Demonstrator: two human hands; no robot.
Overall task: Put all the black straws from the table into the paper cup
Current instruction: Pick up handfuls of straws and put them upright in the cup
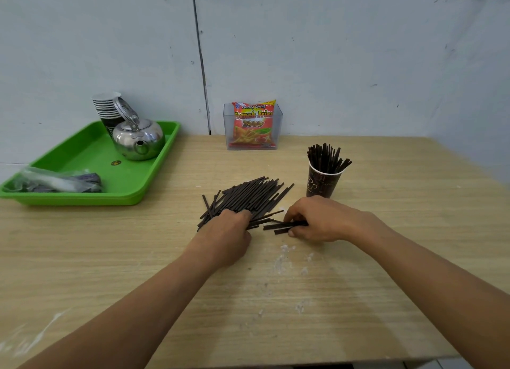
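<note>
Middle of the wooden surface point(358, 286): loose pile of black straws point(248, 196), fanned out toward the far right; just right of it and a little farther, upright paper cup point(321, 182), stuffed with a bunch of straws point(327, 156) sticking out above the rim; left hand point(229, 236) down on the near left end of the pile, fingers bent onto it, actual grip impossible to tell; right hand point(320, 219) just near of the cup, thumb and curled fingers pinching a few straws point(278, 225) lying crosswise off the pile's near right edge; far left, green tray point(82, 159) with steel kettle point(138, 141), stack of cups point(107, 106) and plastic bag point(55, 181); far back, clear box point(278, 125) with a snack packet point(254, 123).
</note>
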